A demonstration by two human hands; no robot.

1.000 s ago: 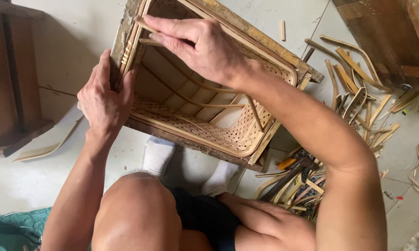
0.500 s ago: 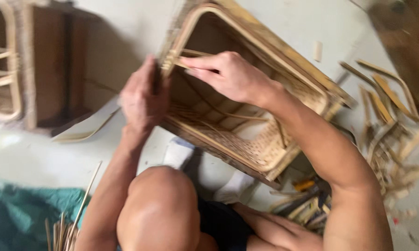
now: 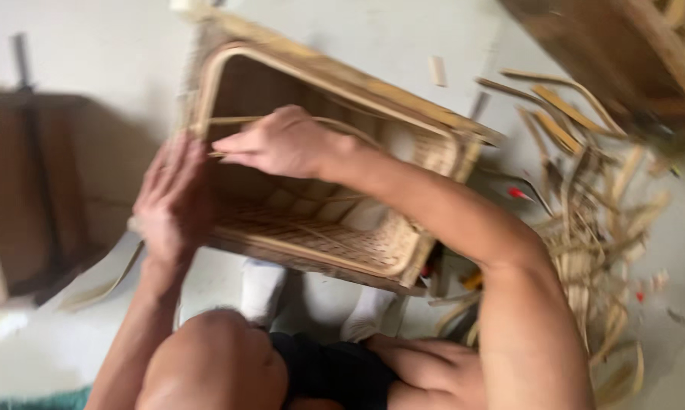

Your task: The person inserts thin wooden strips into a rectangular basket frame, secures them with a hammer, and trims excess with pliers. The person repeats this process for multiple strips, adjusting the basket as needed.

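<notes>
A dark wooden box [image 3: 46, 190] sits on the pale floor [image 3: 92, 53] at far left. Next, the person's left hand [image 3: 172, 205] lies flat, fingers spread, against the left outer wall of a woven rattan basket [image 3: 320, 235] tipped on its side in front of their knees. The right hand [image 3: 282, 144] reaches across the basket's open mouth, fingers pinched on a thin cane strip [image 3: 335, 121] near the rim. Two white-socked feet [image 3: 263, 288] show under the basket. At right, loose cane offcuts [image 3: 585, 197] lie scattered on the floor. The view is blurred.
</notes>
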